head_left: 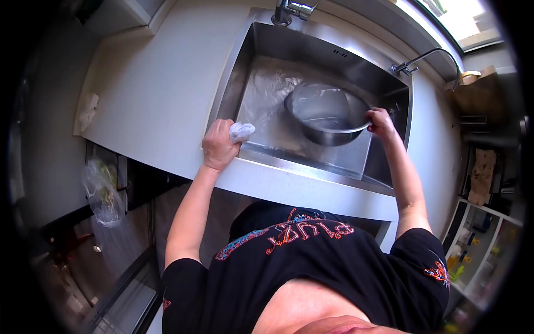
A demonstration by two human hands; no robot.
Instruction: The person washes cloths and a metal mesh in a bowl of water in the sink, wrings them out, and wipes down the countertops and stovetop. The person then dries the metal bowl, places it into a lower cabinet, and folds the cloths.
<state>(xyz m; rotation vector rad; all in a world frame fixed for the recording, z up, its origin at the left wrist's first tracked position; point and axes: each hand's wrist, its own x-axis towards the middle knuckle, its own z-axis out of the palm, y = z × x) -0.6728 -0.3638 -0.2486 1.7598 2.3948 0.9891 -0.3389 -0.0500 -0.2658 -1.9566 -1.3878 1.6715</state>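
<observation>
My left hand (218, 143) is closed around a crumpled white cloth (242, 132) at the sink's front left edge. With fingers pinched on its rim, my right hand (380, 122) holds a round metal basin (334, 136) from the right side. The basin is tilted inside the stainless steel sink (261, 106), and some water seems to lie in it. Wet, shiny water covers the sink floor around it. Whether the basin touches the sink floor I cannot tell.
A chrome faucet (282, 15) stands behind the sink, and a thin curved tap (428, 55) rises at the back right. White counter (150, 83) surrounds the sink. A crumpled white tissue (89, 111) lies far left. A clear plastic bag (104, 195) hangs below the counter.
</observation>
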